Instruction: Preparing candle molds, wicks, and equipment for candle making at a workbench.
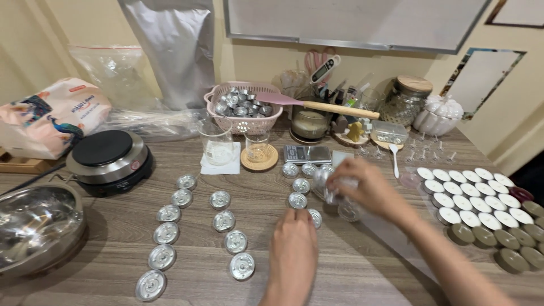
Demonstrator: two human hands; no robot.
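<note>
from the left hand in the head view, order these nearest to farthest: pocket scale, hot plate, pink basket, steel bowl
From the left hand:
1. Pocket scale, straight ahead, just beyond the cups.
2. Hot plate, off to the left.
3. Pink basket and steel bowl: too close to call; basket far back, bowl at the left edge.

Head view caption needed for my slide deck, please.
Left hand sets a small metal cup into a row on the wooden table; right hand holds more cups.

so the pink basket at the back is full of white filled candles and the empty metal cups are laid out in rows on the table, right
Not quite. The head view shows the pink basket holding empty metal cups, not white filled candles; the white filled candles sit in rows at the right of the table. The empty metal cups are indeed laid out in rows on the table.
</note>
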